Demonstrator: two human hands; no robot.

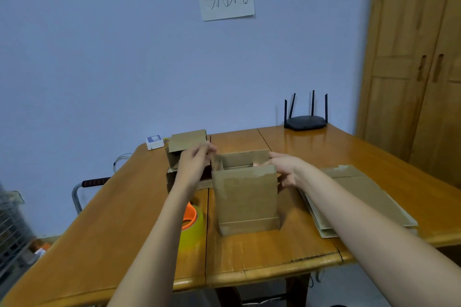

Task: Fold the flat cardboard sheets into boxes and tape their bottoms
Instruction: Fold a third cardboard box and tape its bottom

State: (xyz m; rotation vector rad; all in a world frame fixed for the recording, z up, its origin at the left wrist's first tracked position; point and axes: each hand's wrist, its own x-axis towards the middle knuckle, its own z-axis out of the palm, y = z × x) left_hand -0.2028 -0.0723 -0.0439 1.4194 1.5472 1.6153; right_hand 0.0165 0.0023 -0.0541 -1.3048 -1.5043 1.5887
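Table edge: the wooden table point(249, 254) had bare surface between its near rim and the box.
Box: a brown cardboard box point(247, 197) stood upright mid-table, top open.
Left hand point(193, 164): fingers curled at its left top flap.
Right hand point(284, 169): gripped its right wall.
Right side: flat cardboard sheets point(359, 197) lay stacked.
Left side: a yellow tape roll point(193, 227).

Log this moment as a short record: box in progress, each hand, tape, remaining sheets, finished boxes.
box in progress: open cardboard box standing on the table, top flaps up
left hand: grips the box's left flap
right hand: holds the box's right side
tape roll: on the table left of the box, partly behind the left forearm
flat sheets: stacked right of the box
folded boxes: stacked behind the left hand
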